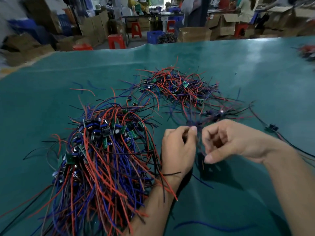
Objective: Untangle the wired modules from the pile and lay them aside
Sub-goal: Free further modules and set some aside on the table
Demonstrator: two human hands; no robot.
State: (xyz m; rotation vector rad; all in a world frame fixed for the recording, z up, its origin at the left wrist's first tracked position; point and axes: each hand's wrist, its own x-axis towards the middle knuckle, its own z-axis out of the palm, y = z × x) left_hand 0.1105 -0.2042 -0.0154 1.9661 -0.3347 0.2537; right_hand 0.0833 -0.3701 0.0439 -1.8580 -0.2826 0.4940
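A tangled pile of wired modules, small green boards with red, blue and black leads, lies on the green table mat ahead of me. To my left lies a larger, combed-out heap of modules with its wires trailing toward me. My left hand and my right hand are raised close together just in front of the tangled pile. Both pinch a blurred bunch of dark wires that runs up into the tangle. My left wrist rests among wires of the big heap.
A single module with black leads lies to the right of my hands. Another wire cluster sits at the far right table edge. Beyond the table stand red stools, cardboard boxes, a blue crate and seated people.
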